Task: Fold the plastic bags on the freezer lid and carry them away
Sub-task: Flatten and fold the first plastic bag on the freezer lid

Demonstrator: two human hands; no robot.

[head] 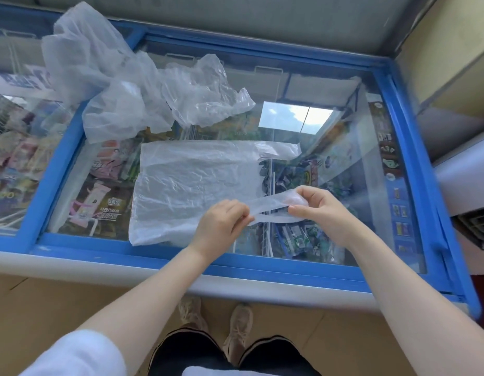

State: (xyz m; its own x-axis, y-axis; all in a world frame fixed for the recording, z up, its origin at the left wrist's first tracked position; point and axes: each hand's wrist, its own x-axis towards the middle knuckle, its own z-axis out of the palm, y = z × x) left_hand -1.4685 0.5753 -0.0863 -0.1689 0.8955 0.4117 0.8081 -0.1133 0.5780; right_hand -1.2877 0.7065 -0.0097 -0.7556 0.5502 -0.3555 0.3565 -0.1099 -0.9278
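Head view, looking down onto a chest freezer with a blue-framed sliding glass freezer lid [262, 54].

Flat plastic bag [192, 183]: lies spread on the glass at the lid's middle, translucent white, wrinkled, roughly rectangular. Its far handle strip [280, 150] lies flat toward 2 o'clock. Its near handle strip [273, 208] is lifted off the glass and stretched between both hands, toward 4 o'clock of the bag.

Left hand [221, 226]: at the bag's near right corner, fingers curled, thumb and fingertips pinching the inner end of the near handle strip.

Right hand [320, 210]: just to the 3 o'clock side of the left, fingers curled, gripping the outer end of the same strip; the plastic loops over its fingertips.

Crumpled bags [121, 85]: loose heap of clear and white plastic at 10–11 o'clock of the flat bag, resting on the glass and across the blue centre rail between the two lid panes. Near the flat bag's far edge, whether touching cannot be told.

Under the glass: packaged frozen goods [99, 202], colourful wrappers, wire dividers. A bright window reflection [295, 118] sits on the glass at 1 o'clock.

Below the frame: bare forearms, a white sleeve [72, 354] on the left arm, dark shorts, beige shoes [239, 327] on a tan floor.
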